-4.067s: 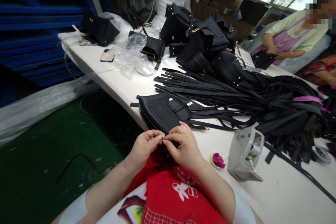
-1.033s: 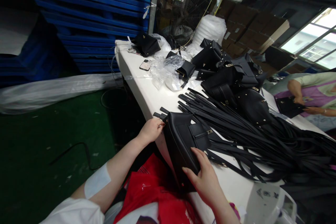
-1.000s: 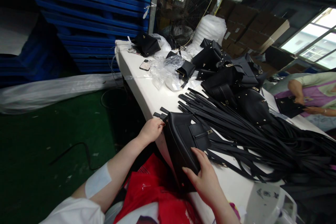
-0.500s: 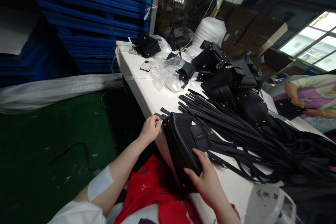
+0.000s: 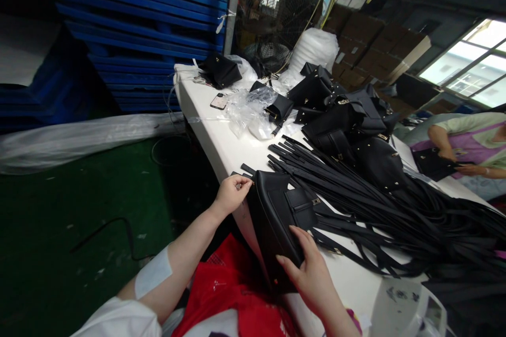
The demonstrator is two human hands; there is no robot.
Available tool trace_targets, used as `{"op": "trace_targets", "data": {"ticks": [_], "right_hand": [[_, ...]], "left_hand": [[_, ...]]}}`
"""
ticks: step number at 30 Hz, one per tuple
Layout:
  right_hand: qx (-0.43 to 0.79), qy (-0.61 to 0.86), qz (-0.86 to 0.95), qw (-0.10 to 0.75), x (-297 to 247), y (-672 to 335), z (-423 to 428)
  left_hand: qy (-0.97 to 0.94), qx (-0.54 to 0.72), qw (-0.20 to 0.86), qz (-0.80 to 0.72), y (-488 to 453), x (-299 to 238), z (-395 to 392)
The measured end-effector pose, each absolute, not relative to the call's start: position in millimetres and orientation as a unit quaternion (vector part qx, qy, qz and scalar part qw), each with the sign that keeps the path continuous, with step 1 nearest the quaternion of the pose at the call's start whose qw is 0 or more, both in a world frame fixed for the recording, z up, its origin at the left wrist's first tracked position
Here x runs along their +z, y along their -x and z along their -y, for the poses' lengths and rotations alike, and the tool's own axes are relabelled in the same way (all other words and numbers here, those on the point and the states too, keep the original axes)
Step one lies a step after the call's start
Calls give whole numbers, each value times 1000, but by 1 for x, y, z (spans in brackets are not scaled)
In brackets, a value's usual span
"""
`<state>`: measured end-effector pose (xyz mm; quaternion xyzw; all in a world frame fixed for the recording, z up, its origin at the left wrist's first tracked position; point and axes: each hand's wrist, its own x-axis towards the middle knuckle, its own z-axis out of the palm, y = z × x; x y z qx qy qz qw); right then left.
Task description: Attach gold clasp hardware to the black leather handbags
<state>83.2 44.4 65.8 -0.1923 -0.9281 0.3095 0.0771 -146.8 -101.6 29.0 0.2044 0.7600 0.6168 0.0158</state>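
Note:
A black handbag (image 5: 272, 221) with a flap pocket and gold-coloured studs leans over the near edge of the white table (image 5: 215, 139). My right hand (image 5: 310, 266) grips its lower side, thumb and fingers spread along the bottom panel. At the bag's upper left corner, my left hand (image 5: 234, 193) is closed in a pinch, fingertips touching the spot beside a stud. Whatever sits between those fingertips is too small to make out. Just beyond the bag lies a long bundle of black straps (image 5: 340, 189).
More black bags (image 5: 348, 121) and crumpled clear plastic (image 5: 253, 110) cover the far part of the table, with a phone (image 5: 219, 100) near its left edge. A white plastic container (image 5: 397, 308) stands at lower right. Across the table a co-worker's hands (image 5: 470, 168) handle another black bag.
My left hand has shifted slightly right, bringing its pinched fingertips onto the bag's corner stud. My right hand keeps its hold, and the bag stays nearly in place.

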Motion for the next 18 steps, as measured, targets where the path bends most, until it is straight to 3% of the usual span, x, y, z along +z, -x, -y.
{"op": "trace_targets", "data": {"ticks": [10, 18], "right_hand": [[316, 191, 925, 92, 67, -85, -43], [316, 199, 924, 84, 70, -88, -33]], "left_hand": [[-242, 576, 17, -781, 153, 49, 100], [-146, 659, 69, -735, 155, 31, 121]]}}
